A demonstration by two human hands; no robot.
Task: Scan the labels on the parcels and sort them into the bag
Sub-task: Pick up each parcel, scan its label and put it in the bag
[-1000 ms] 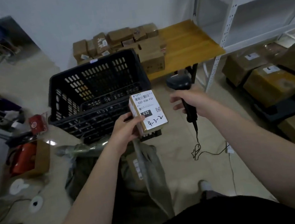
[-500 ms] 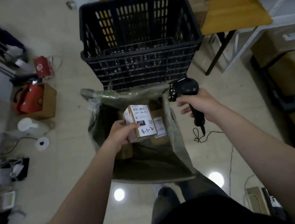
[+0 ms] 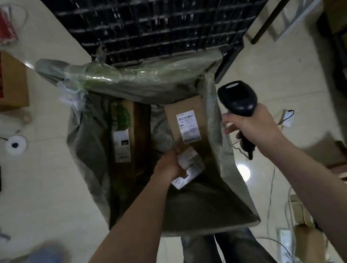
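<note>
My left hand [image 3: 167, 164] grips the small parcel [image 3: 190, 166], a blurred cardboard block with white labels, inside the mouth of the bag [image 3: 209, 205], a slack olive sack, perhaps woven plastic. Just beyond that hand lies a flat brown box [image 3: 187, 106] with a rectangular label. My right hand [image 3: 252, 126], outside the bag's edge, is wrapped round the glossy black scanner [image 3: 237, 99]. Beyond both stands a black lattice basket [image 3: 155, 14].

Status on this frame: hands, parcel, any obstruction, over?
Left hand grips small white-labelled cardboard parcel, down inside open grey-green bag. Right hand grips black handheld scanner, right of bag. Labelled brown box already inside; nothing visibly blocks.
</note>
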